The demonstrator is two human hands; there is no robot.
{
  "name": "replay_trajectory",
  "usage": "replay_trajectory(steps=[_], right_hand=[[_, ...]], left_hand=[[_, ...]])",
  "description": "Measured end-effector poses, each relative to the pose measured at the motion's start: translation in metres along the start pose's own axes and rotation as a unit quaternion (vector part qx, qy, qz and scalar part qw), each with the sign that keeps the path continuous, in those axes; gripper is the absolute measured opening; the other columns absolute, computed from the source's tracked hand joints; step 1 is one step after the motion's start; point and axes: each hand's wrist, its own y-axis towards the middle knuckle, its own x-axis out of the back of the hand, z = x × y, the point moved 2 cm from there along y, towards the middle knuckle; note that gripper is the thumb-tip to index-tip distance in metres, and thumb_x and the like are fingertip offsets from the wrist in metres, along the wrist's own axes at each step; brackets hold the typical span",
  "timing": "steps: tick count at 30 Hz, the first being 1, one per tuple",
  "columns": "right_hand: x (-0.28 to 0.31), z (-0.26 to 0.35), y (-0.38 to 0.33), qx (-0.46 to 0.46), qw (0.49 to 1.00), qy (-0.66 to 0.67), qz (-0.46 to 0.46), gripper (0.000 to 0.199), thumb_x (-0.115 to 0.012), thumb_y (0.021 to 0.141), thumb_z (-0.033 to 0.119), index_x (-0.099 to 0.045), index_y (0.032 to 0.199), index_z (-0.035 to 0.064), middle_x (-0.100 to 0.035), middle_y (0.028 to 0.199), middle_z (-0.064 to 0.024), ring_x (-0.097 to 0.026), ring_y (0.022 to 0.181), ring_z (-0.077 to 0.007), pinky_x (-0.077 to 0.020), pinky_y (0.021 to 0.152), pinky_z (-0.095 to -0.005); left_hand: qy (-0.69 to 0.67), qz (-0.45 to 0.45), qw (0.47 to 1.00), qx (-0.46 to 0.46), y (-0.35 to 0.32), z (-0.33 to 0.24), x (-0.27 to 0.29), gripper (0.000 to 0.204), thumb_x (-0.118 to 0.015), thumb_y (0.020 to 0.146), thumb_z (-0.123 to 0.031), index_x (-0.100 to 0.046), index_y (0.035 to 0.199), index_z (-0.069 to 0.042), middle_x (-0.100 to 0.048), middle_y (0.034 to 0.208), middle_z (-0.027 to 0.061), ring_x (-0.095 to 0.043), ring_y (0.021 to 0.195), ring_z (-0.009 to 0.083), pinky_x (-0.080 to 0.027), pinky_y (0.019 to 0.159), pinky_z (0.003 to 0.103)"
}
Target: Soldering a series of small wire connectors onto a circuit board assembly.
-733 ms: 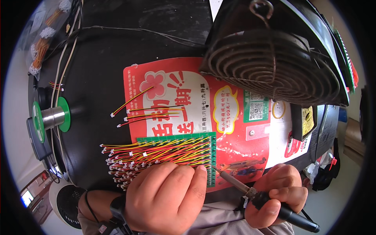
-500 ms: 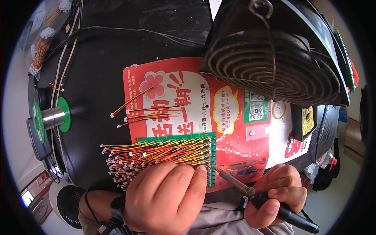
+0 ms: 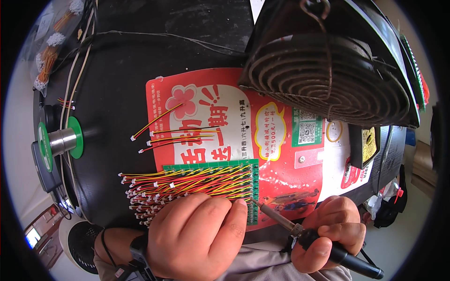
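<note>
My right hand [image 3: 330,234] clamps the soldering iron [image 3: 297,230], its long axis slanting forward-left to the circuit board [image 3: 255,182], which lies partly under my nearer left hand [image 3: 197,239], fingers together over the wires [image 3: 211,185], whether pinching any I cannot tell.

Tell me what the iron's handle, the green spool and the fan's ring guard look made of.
Iron's handle: probably black plastic, smooth with a soft sheen.
Green spool: likely plastic, evenly coloured flanges; its wound wire gleams silvery like metal.
Ring guard: seemingly metal wire, thin dull rings.
</note>
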Motion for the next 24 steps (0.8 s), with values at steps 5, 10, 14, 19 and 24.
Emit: replay_trajectory(steps=[5, 10, 14, 19, 24], right_hand=[[0.0008, 0.0001, 0.0013, -0.008, 1.000, -0.003, 0.020, 0.027, -0.059, 0.091, 0.029, -0.045, 0.084, 0.0067, -0.045, 0.058, -0.0019, -0.046, 0.049, -0.0125, -0.0345, 0.047, -0.0266], [-0.0002, 0.0019, 0.0014, -0.007, 1.000, -0.007, 0.015, 0.028, -0.060, 0.091, 0.029, -0.045, 0.084, 0.0066, -0.044, 0.057, -0.0025, -0.046, 0.049, -0.0125, -0.0346, 0.047, -0.0264], [-0.0003, 0.0009, 0.0010, -0.008, 1.000, -0.005, 0.015, 0.029, -0.060, 0.091, 0.029, -0.045, 0.083, 0.0063, -0.045, 0.057, -0.0026, -0.046, 0.049, -0.0129, -0.0348, 0.047, -0.0266], [0.0023, -0.0060, -0.0029, 0.021, 0.999, 0.038, -0.031, 0.028, -0.061, 0.089, 0.028, -0.044, 0.082, 0.0064, -0.040, 0.057, -0.0013, -0.041, 0.051, -0.0133, -0.0304, 0.047, -0.0284], [0.0013, -0.0057, -0.0046, 0.026, 0.998, 0.047, -0.036, 0.028, -0.062, 0.087, 0.027, -0.044, 0.082, 0.0063, -0.038, 0.062, -0.0015, -0.036, 0.053, -0.0128, -0.0269, 0.048, -0.0285]], left_hand=[[-0.009, 0.004, 1.000, 0.002, 0.0003, 0.0017, -0.0003, 0.029, -0.071, 0.063, 0.003, -0.071, 0.092, 0.008, -0.062, 0.079, 0.0131, -0.060, 0.062, 0.0249, -0.052, 0.054, 0.034], [-0.016, 0.005, 1.000, 0.001, -0.0002, 0.0021, 0.0007, 0.030, -0.070, 0.063, 0.003, -0.071, 0.092, 0.008, -0.062, 0.079, 0.0130, -0.060, 0.062, 0.0249, -0.051, 0.054, 0.034], [0.000, 0.014, 1.000, -0.001, 0.0006, 0.0000, 0.0004, 0.028, -0.069, 0.064, 0.003, -0.071, 0.092, 0.008, -0.062, 0.079, 0.0131, -0.061, 0.062, 0.0248, -0.052, 0.054, 0.034], [0.016, 0.009, 1.000, -0.004, 0.0006, -0.0014, 0.0003, 0.027, -0.070, 0.065, 0.001, -0.071, 0.091, 0.008, -0.062, 0.079, 0.0135, -0.061, 0.063, 0.0248, -0.052, 0.055, 0.034], [0.010, 0.021, 1.000, -0.021, 0.0027, 0.0024, 0.0011, 0.027, -0.069, 0.065, 0.002, -0.071, 0.091, 0.009, -0.063, 0.080, 0.0140, -0.061, 0.063, 0.0249, -0.052, 0.055, 0.034]])
